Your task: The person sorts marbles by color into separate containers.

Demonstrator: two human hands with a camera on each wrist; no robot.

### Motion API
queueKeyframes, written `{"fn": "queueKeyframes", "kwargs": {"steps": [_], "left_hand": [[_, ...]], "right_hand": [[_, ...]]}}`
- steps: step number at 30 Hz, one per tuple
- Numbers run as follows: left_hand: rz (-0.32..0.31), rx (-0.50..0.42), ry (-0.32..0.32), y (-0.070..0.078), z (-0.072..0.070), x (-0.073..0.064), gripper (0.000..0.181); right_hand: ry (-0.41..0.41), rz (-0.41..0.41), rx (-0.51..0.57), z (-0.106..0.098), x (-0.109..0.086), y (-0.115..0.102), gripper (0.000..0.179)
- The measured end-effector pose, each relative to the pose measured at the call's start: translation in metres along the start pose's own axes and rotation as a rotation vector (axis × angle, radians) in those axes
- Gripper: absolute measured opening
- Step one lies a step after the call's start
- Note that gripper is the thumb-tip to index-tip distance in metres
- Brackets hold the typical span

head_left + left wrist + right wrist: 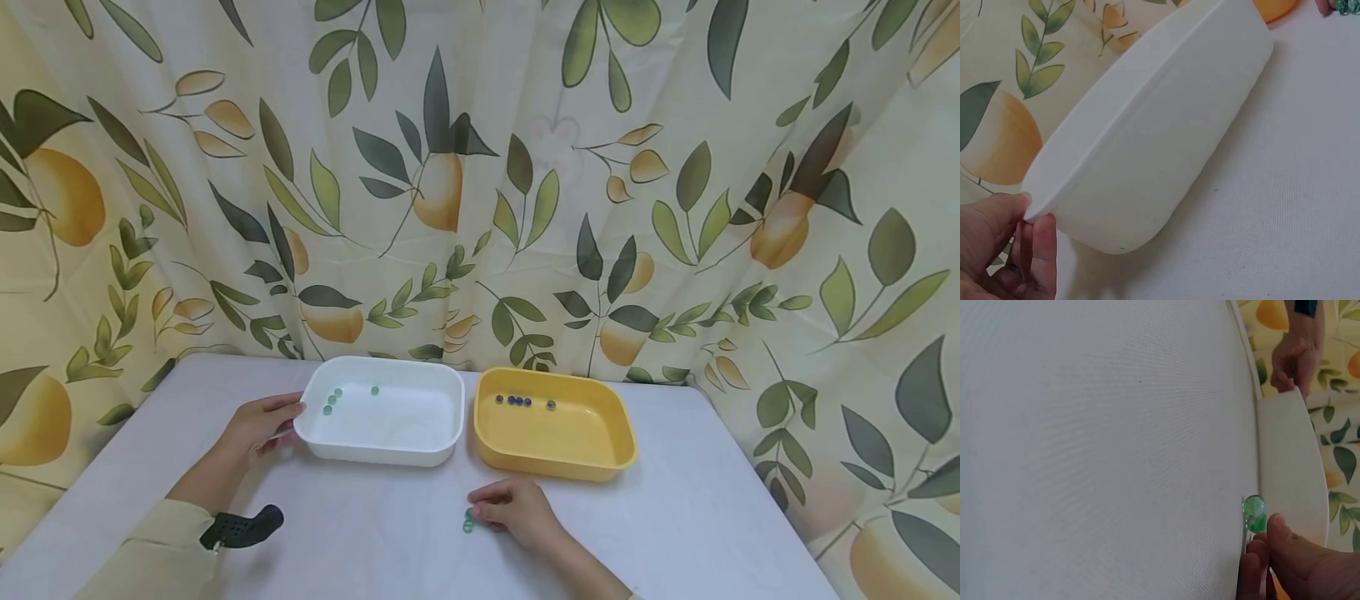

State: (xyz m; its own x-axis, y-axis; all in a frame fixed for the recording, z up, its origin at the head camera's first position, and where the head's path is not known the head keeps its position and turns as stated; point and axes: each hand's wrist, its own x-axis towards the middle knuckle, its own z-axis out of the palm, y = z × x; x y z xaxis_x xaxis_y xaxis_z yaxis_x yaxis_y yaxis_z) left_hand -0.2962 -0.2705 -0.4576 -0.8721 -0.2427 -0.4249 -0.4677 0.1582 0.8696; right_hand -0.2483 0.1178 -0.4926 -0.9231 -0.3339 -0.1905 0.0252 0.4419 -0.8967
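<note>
A white plastic tub (382,457) with several green marbles (375,391) in it stands on the table. My left hand (258,425) grips its left end; in the left wrist view, thumb and fingers (1044,240) pinch the rim. My right hand (517,510) is low over the table, in front of the gap between the tubs. Its thumb and fingertips pinch a green marble (1257,524), partly hidden by the fingers. Another green marble (1253,505) touches it, on the cloth.
Right of the white tub, a yellow tub (558,468) holds several dark blue marbles (519,402). A white cloth (360,533) covers the table. Behind it hangs a curtain (465,308) printed with fruit and leaves. A black strap (243,527) is on the left wrist.
</note>
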Motion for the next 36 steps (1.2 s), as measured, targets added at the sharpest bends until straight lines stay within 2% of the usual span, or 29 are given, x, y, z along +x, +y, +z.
{"fn": "queueKeyframes", "kwargs": {"steps": [12, 26, 36], "left_hand": [[0.004, 0.012, -0.004, -0.0012, 0.0, 0.0024, 0.053], [0.014, 0.024, -0.014, -0.0013, -0.0007, -0.0001, 0.054], [0.015, 0.023, -0.02, -0.001, -0.0016, 0.0, 0.055]], "right_hand": [[-0.002, 0.035, -0.026, 0.0011, 0.0014, -0.003, 0.018], [-0.017, 0.029, -0.021, 0.0008, -0.001, -0.0064, 0.019], [-0.012, 0.018, -0.065, 0.0001, -0.0013, -0.0069, 0.017]]}}
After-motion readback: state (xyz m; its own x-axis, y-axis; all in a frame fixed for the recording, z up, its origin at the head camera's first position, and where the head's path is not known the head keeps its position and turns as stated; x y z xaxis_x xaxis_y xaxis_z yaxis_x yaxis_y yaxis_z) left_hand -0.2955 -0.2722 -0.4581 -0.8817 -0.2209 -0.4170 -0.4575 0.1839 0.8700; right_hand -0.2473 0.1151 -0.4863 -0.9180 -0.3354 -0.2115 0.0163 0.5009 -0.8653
